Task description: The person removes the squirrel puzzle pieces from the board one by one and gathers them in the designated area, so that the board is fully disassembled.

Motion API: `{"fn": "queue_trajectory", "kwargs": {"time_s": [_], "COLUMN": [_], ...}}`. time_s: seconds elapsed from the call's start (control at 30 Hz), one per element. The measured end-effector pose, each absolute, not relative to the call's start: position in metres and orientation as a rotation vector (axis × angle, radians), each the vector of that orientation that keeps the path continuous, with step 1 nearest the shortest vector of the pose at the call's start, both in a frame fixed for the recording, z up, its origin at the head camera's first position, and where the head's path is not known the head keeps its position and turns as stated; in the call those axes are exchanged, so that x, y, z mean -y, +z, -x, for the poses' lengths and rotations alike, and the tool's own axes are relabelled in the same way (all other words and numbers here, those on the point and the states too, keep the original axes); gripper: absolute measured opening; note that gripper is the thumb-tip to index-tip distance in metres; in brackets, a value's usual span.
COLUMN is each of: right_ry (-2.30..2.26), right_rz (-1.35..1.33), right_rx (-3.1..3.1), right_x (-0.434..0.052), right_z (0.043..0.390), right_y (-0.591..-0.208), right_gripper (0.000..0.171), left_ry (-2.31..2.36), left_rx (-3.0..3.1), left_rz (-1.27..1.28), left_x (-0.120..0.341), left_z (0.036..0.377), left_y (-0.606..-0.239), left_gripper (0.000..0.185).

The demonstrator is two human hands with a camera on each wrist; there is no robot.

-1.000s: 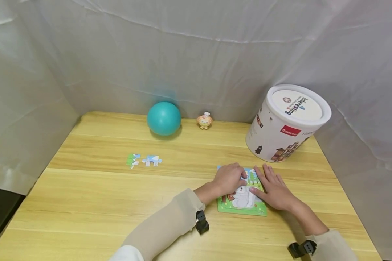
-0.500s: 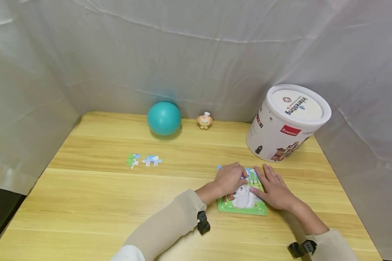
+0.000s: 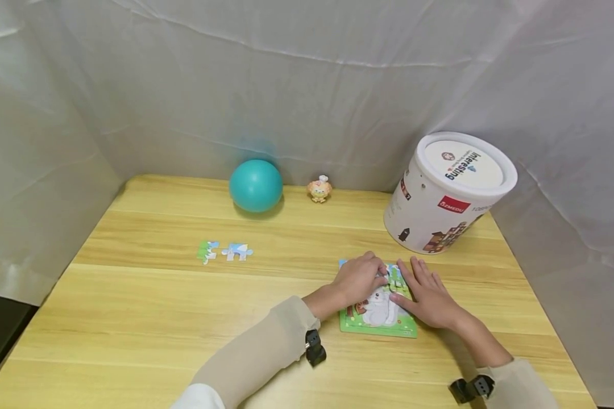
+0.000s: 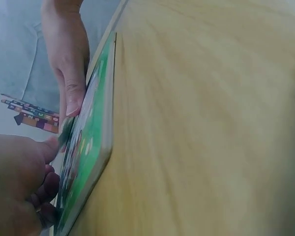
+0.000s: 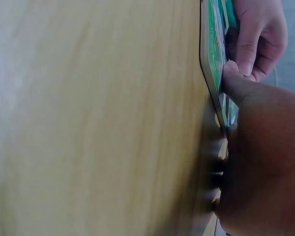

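On woodgrain tabletop (image 3: 148, 324), thin rectangular jigsaw (image 3: 380, 312)

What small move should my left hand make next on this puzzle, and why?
I'd probably have your left hand ease the green piece at its thumb down flat into the puzzle board. In the left wrist view that piece appears tilted up from the picture, and your right hand has its thumb on the board, which should help steady it.
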State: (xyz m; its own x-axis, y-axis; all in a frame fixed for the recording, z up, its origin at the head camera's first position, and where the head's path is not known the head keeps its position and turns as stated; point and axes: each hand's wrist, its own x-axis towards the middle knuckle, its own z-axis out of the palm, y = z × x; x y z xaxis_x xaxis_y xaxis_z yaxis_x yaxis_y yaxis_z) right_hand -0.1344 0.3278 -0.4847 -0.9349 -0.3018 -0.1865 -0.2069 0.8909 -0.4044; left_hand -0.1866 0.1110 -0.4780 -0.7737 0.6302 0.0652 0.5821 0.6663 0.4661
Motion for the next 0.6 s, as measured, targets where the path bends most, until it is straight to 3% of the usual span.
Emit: {"fn": "queue_trajectory", "kwargs": {"time_s": [0.6], "right_ry": [-0.548], "right_rz": [0.364], "right_rx": [-2.781], "right_x": [-0.328], "right_z": [0.136], "right_y": [-0.484], "right_gripper": [0.092], "left_ry": [1.012], "left_rx": [-2.775], "left_rz": [-0.983], "left_x": [-0.055], "left_z": [0.193], "left_y": [-0.463], "left_gripper": [0.024]}}
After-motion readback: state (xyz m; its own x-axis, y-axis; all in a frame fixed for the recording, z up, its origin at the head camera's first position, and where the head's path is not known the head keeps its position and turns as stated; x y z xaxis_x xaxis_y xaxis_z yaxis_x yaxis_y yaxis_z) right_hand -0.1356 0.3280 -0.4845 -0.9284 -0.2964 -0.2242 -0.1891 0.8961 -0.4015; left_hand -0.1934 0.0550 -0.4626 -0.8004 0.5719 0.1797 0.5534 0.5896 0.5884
